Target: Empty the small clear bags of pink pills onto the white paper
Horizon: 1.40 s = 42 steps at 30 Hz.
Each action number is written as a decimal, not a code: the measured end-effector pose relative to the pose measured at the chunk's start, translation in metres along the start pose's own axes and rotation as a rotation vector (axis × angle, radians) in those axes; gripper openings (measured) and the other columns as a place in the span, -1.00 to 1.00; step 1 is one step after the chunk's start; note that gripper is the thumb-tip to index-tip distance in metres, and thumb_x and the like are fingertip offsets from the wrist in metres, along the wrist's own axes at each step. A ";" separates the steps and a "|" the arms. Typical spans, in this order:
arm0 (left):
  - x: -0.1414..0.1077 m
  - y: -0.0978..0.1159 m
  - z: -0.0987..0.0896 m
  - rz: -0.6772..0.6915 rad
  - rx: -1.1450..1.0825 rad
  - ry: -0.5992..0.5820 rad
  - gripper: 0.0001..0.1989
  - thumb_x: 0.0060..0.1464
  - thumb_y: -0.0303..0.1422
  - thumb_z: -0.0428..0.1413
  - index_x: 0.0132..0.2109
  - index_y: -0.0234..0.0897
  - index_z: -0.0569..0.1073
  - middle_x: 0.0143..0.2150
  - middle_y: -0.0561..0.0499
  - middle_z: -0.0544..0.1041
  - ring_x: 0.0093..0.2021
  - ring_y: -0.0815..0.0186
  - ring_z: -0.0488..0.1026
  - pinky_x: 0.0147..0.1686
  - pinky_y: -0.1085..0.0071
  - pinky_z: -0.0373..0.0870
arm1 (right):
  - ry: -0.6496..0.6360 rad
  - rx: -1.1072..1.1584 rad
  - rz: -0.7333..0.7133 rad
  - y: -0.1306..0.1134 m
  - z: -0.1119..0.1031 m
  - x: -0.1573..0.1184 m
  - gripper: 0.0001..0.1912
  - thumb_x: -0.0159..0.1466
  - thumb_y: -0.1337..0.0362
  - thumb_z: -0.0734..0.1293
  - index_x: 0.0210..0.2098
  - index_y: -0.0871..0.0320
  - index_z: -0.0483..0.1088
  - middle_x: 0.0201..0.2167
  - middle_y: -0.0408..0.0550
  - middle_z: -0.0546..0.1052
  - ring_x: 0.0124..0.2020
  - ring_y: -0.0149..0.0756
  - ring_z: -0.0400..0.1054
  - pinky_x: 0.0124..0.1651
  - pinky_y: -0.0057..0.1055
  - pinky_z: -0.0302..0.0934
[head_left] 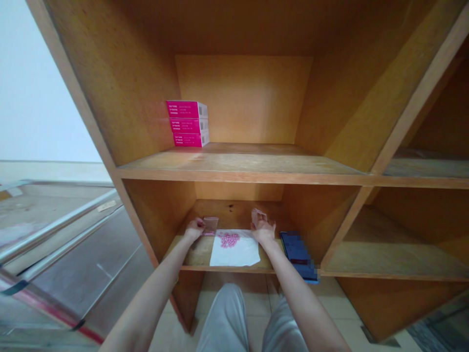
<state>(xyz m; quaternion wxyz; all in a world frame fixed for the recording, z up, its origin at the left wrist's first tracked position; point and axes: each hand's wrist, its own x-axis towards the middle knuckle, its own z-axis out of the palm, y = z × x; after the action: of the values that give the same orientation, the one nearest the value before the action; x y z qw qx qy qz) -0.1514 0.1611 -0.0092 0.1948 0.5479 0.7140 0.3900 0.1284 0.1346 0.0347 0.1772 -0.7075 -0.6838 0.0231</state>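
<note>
My left hand (194, 229) pinches the edge of a small clear plastic bag (211, 224), which has a row of pink beads (208, 233) along its bottom. Beside it, a loose cluster of pink beads (229, 240) lies on a white sheet (234, 256) on the lower shelf. At the right edge of the sheet, my right hand (263, 229) is raised with its fingers partly curled. Something pale and see-through shows at its fingertips, too small to make out.
Three pink boxes (187, 124) are stacked on the upper shelf (242, 161). A dark blue flat object (295, 252), partly blurred out, lies right of the sheet and overhangs the shelf edge. The cabinet's side walls enclose both hands. A glass case (84, 264) stands left.
</note>
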 end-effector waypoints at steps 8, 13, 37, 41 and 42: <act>0.000 -0.002 -0.002 -0.002 -0.049 0.016 -0.88 -0.21 -0.58 0.09 -0.52 -0.30 0.32 -0.57 0.11 0.39 -0.47 0.38 0.40 -0.40 0.49 0.30 | 0.037 -0.037 -0.027 0.002 0.001 -0.001 -0.64 0.21 0.23 0.09 -0.07 0.26 0.28 -0.09 0.21 0.39 -0.14 -0.13 0.32 -0.01 -0.18 -0.03; -0.002 -0.001 -0.002 0.005 -0.105 0.050 -0.89 -0.22 -0.59 0.07 -0.51 -0.31 0.32 -0.56 0.10 0.39 -0.45 0.38 0.40 -0.36 0.47 0.31 | 0.095 -0.048 -0.020 0.002 0.001 -0.001 -0.69 0.22 0.28 0.08 -0.16 0.27 0.35 -0.26 0.18 0.48 -0.25 -0.16 0.38 -0.08 -0.24 0.06; -0.101 0.116 0.005 0.014 -1.034 -0.164 -0.62 -0.17 -0.36 0.17 -0.23 -0.21 0.15 -0.41 0.06 0.47 -0.40 0.35 0.47 -0.42 0.46 0.34 | 0.394 1.588 0.096 -0.054 0.006 -0.092 -0.79 0.10 0.16 0.27 -0.41 0.20 0.37 -0.38 -0.03 0.49 -0.32 -0.30 0.35 -0.21 -0.37 0.18; -0.101 0.116 0.000 0.076 -1.062 -0.096 -0.67 -0.22 -0.43 0.15 -0.33 -0.22 0.14 -0.44 0.13 0.42 -0.39 0.36 0.46 -0.37 0.43 0.34 | 0.227 1.609 0.086 -0.055 0.019 -0.097 -0.80 0.07 0.15 0.30 -0.45 0.19 0.38 -0.47 -0.08 0.48 -0.39 -0.31 0.34 -0.25 -0.38 0.20; -0.101 0.116 -0.001 0.083 -1.054 -0.086 -0.69 -0.22 -0.43 0.14 -0.35 -0.22 0.15 -0.44 0.13 0.41 -0.38 0.36 0.45 -0.36 0.42 0.33 | 0.173 1.618 0.072 -0.055 0.021 -0.098 -0.80 0.05 0.15 0.31 -0.47 0.18 0.38 -0.49 -0.08 0.48 -0.40 -0.31 0.34 -0.26 -0.37 0.21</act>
<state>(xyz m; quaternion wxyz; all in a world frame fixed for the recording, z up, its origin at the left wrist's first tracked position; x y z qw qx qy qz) -0.0463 0.0773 0.0657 0.4573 0.4187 0.3902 0.6807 0.0637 0.0440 0.0105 0.6847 -0.3815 -0.4162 0.4609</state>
